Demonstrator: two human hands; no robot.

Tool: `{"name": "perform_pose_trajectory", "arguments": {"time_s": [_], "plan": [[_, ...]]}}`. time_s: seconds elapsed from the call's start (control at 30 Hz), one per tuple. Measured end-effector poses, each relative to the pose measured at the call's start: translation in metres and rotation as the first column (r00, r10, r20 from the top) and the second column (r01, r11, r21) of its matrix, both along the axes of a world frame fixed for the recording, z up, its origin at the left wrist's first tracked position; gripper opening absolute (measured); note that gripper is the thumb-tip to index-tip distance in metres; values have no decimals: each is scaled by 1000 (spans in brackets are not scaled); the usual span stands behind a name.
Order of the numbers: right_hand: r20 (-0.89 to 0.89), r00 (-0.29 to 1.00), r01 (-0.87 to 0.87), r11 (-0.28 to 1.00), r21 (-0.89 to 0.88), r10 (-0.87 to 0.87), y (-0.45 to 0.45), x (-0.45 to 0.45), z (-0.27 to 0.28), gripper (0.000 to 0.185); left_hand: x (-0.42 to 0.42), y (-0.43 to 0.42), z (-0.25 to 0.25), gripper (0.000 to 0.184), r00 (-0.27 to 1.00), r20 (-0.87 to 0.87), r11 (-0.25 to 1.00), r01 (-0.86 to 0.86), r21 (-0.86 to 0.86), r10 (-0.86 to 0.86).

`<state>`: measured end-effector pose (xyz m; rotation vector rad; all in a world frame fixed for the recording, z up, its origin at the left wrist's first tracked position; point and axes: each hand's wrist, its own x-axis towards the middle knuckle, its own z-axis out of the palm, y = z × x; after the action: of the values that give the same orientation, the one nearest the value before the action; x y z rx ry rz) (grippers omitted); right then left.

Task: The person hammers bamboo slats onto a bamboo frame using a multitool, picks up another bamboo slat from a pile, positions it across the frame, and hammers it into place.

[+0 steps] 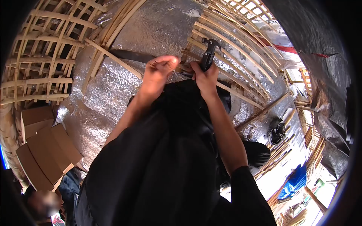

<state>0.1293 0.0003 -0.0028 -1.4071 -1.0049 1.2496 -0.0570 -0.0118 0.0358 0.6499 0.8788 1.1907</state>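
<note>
My right hand (205, 80) is wrapped round the handle of a claw hammer (208, 56), its dark head raised and pointing away from me. To its left, my left hand (157, 73) has its fingers curled together. Whatever they may pinch is too small or blurred to make out. Behind my left hand runs a dark flat strip (132, 55), blade-like in shape, partly hidden by the hand. Pale bamboo slats (235, 56) lie in a row beyond and to the right of the hammer.
Silvery foil sheeting (102, 81) covers the floor. A woven bamboo lattice (45, 56) rises at left, with cardboard boxes (49, 150) below it. Another person (45, 203) is at the lower left. A black bundle (277, 131) and blue plastic (294, 183) lie at right.
</note>
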Motion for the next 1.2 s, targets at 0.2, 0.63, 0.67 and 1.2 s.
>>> {"name": "perform_pose_trajectory", "arguments": {"time_s": [0.2,0.63,0.67,1.2], "plan": [[-24,999,42,999,-30,-42,-1,-2,19,22,26,1,42,42,425,702,810,426,402,-572],[-103,995,6,1000,-1,-6,2,-1,2,20,59,-11,62,54,37,661,606,439,663,-750],[-105,994,9,1000,2,-9,3,0,0,20,61,-12,62,55,25,658,603,428,673,-752],[-52,999,-1,1000,-31,-1,6,0,-12,22,93,-39,61,114,-2,527,492,352,796,-850]]}}
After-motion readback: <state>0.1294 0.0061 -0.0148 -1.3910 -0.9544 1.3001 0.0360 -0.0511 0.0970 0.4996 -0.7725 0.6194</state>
